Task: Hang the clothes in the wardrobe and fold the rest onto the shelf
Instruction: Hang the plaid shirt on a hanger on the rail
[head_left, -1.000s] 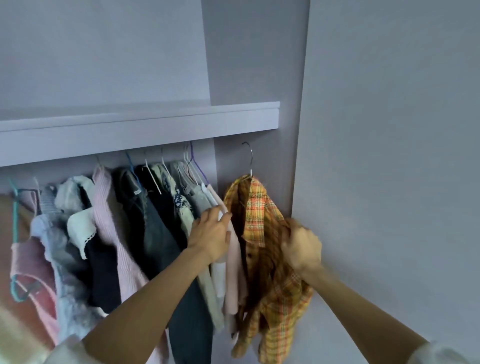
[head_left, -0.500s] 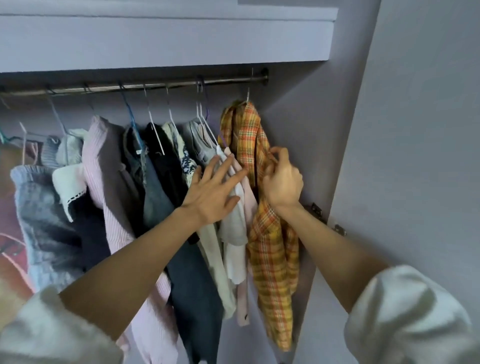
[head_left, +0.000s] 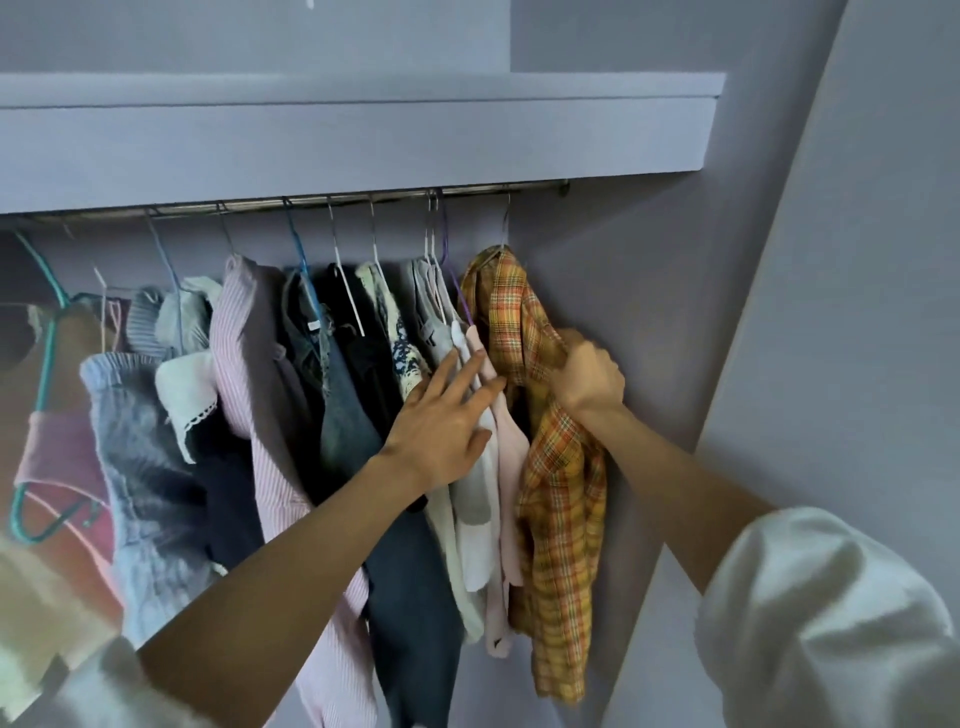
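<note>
An orange and yellow plaid shirt (head_left: 563, 499) hangs on a wire hanger at the right end of the metal rail (head_left: 363, 200). My right hand (head_left: 587, 379) grips a bunch of its fabric near the shoulder. My left hand (head_left: 444, 426) lies flat with straight fingers against the pale pink and white tops (head_left: 498, 467) just left of the plaid shirt, pressing them leftward. Several more garments fill the rail to the left: a dark blue piece (head_left: 405, 571), a pink striped shirt (head_left: 249, 364) and a grey knit (head_left: 140, 467).
A lilac shelf (head_left: 363, 124) spans the wardrobe above the rail. The wardrobe's side wall (head_left: 649, 312) stands close behind the plaid shirt, and the open door (head_left: 857, 312) rises at the right. A teal hanger (head_left: 47, 364) with a pink garment hangs far left.
The camera has tilted and the rail now shows under the shelf. My left hand opened from curled to flat against the pale tops. My right hand keeps its hold on the plaid shirt.
</note>
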